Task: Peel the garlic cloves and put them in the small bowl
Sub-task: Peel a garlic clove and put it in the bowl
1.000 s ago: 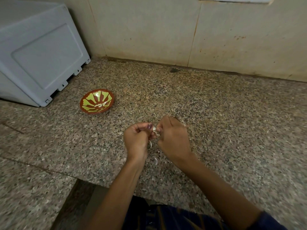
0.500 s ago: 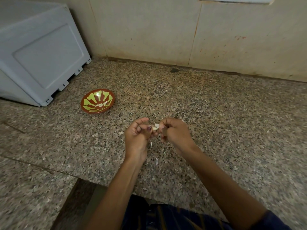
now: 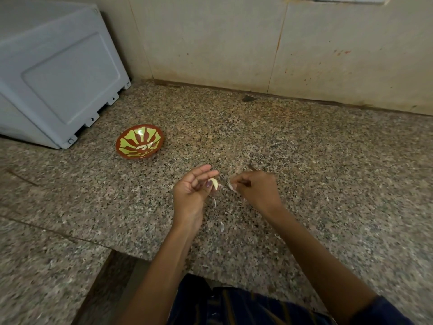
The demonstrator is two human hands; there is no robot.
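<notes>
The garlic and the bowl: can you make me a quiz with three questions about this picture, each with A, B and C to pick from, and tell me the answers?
1. Where is the small bowl?
A. On the counter, next to the grey box
B. In the person's lap
C. Under the right hand

2. What colours is the bowl inside?
A. Blue and white
B. Red-brown and yellow-green
C. All black

3. What is the left hand doing?
A. Lying flat on the counter
B. Holding a peeled garlic clove
C. Lifting the bowl

Answers:
1. A: the bowl sits on the speckled counter beside the grey box.
2. B: it has yellow-green petals on red-brown.
3. B: thumb and fingers pinch the pale garlic clove, while the right hand pinches a bit of skin.
</notes>
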